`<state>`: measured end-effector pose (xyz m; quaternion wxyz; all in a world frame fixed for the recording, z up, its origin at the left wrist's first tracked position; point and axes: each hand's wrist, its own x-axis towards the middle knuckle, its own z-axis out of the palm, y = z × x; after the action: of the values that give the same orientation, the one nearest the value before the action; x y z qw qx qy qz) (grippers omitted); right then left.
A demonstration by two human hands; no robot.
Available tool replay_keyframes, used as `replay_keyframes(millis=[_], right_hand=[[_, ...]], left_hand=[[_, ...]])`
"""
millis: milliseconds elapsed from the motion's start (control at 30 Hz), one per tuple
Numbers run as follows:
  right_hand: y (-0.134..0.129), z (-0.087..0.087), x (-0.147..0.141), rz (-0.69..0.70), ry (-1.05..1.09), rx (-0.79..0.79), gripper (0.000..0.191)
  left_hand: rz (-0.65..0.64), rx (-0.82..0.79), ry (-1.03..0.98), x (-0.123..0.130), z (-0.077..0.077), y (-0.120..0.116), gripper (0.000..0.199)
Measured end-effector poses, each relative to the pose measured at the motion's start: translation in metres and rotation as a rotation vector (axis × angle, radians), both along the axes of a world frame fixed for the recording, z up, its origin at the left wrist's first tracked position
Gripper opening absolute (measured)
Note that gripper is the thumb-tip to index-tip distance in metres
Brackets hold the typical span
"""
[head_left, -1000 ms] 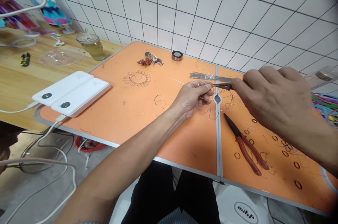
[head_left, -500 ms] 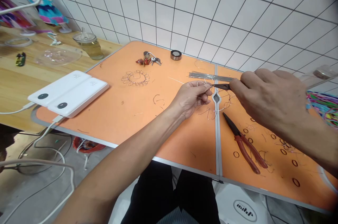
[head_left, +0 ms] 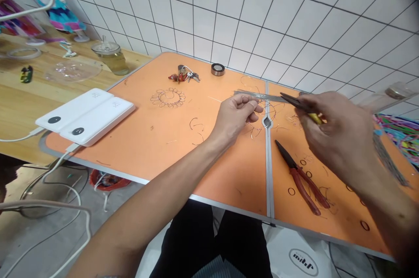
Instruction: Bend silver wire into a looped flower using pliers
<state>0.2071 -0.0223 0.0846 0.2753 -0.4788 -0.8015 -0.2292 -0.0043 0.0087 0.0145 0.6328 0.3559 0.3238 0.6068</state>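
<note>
Thumb and fingers of my left hand (head_left: 233, 117) are closed in a pinch on a thin wire (head_left: 242, 98), whose bent end shows above the fingers. My right hand (head_left: 340, 132) is wrapped round a pair of pliers (head_left: 296, 102) with dark jaws and a bit of yellow on the handle. Those jaws point left, apart from my left hand. Just behind the hands lies a bundle of straight grey wires (head_left: 273, 97). Thin bent wire is tangled around the table seam below my left fingers. Red-handled pliers (head_left: 301, 177) rest on the orange table (head_left: 157, 147).
A looped wire ring (head_left: 168, 104), keys (head_left: 190, 75) and a tape roll (head_left: 218, 69) lie toward the back. At left are a white power bank (head_left: 85, 116) with cables and a lidded jar (head_left: 113, 57). Small dark rings and colourful strands (head_left: 401, 134) are at right.
My right hand has drawn the pliers away from my left fingers, to the right, and turned them. The left hand has stayed nearly in place, still pinching the wire.
</note>
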Motion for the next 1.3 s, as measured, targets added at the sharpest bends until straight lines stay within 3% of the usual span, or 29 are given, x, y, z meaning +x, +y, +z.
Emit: replay_keyframes(millis=[67,100,233,400,867,1100,1300], right_hand=[[-0.004,-0.01,-0.017,0.046,0.371,-0.28,0.018],[-0.004,-0.015,-0.025,0.054,0.453,-0.339,0.016],[0.006,-0.032,-0.045,0.051,0.57,-0.378,0.012],[0.016,-0.041,-0.042,0.053,0.671,-0.421,0.017],[0.011,-0.051,-0.041,0.039,0.44,-0.373,0.02],[0.013,-0.061,-0.039,-0.017,0.264,-0.226,0.022],[0.013,-0.065,-0.041,-0.029,0.237,-0.219,0.022]], left_hand=[[-0.007,0.009,0.011,0.001,-0.001,-0.001,0.012],[-0.015,0.009,0.008,0.002,-0.002,-0.001,0.012],[-0.053,0.012,-0.024,0.003,-0.005,0.0,0.013],[-0.076,0.0,-0.054,0.003,-0.008,0.001,0.015],[-0.026,-0.005,0.013,0.005,-0.007,-0.001,0.027],[-0.004,-0.102,0.0,0.007,-0.004,-0.001,0.019],[0.0,-0.103,-0.009,0.007,-0.006,0.0,0.011]])
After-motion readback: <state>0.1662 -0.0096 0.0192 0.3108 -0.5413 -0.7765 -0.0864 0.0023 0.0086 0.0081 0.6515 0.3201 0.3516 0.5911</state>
